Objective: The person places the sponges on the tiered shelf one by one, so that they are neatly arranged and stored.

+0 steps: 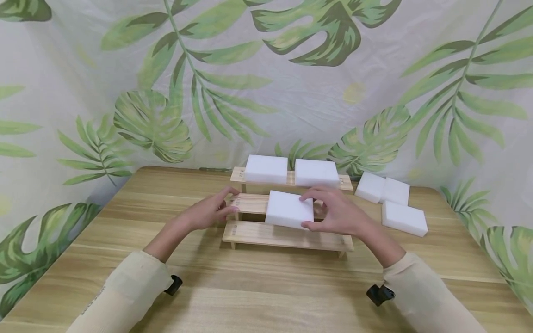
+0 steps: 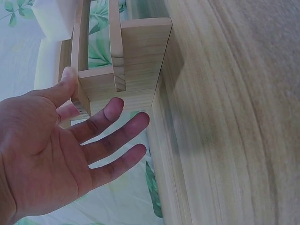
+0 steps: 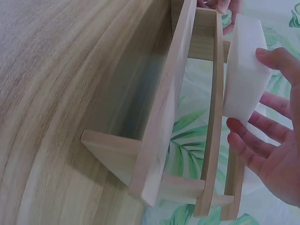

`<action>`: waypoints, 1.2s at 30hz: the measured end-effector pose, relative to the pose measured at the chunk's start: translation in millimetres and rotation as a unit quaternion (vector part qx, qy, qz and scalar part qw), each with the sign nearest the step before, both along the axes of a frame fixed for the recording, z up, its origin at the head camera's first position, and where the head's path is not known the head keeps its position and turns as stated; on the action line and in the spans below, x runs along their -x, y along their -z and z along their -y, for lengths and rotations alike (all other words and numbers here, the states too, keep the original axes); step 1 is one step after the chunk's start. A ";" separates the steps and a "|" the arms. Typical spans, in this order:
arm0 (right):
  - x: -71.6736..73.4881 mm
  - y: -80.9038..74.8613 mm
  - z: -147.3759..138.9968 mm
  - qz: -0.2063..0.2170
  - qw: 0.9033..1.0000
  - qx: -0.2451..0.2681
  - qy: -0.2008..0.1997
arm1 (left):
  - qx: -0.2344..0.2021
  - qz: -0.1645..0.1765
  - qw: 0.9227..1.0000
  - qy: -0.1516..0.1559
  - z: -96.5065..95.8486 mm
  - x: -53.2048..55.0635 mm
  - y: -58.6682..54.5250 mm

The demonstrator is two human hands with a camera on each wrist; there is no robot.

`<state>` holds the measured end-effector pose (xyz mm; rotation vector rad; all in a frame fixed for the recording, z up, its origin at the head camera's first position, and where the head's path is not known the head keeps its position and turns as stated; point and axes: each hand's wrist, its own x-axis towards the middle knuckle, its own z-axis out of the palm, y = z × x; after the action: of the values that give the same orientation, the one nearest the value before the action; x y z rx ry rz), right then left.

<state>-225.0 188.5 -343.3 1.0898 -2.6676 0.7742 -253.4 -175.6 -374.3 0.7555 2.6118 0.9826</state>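
Note:
A three-tier wooden rack (image 1: pixel 287 236) stands on the table. On its middle tier, a white foam block (image 1: pixel 289 208) sits right of the tier's left end. My right hand (image 1: pixel 339 212) holds this block by its right side, thumb at the front and fingers behind; the right wrist view shows the block (image 3: pixel 243 70) against the middle board. At the rack's left end, my left hand (image 1: pixel 206 212) pinches the middle board between thumb and index finger. In the left wrist view, the other fingers of that hand (image 2: pixel 51 150) extend beside the rack's side.
Two white foam blocks, one on the left (image 1: pixel 266 169) and one on the right (image 1: pixel 317 172), lie on the top tier. Three more blocks (image 1: pixel 404 218) lie on the wooden table (image 1: pixel 258 291) right of the rack. A leaf-patterned cloth (image 1: pixel 233 92) hangs behind.

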 end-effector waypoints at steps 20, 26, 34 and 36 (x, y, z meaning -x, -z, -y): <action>0.9 3.3 28.4 -0.024 1.000 0.015 0.007 | -0.001 0.001 1.000 -0.002 -0.3 -1.3 -1.3; 5.2 6.6 36.4 -0.028 0.999 0.015 0.003 | -0.002 0.001 1.000 -0.002 -0.6 -2.0 -1.5; 8.6 7.5 45.3 -0.022 1.000 0.008 0.003 | -0.002 -0.001 1.000 -0.001 -0.7 -1.0 -1.3; 9.3 7.1 47.3 -0.018 1.000 0.006 0.005 | -0.001 -0.001 1.000 -0.001 -0.6 -0.7 -1.5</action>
<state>-234.4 141.3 -350.4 1.0759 -2.6330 0.7608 -252.7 -175.0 -372.7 0.7556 2.6139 0.9861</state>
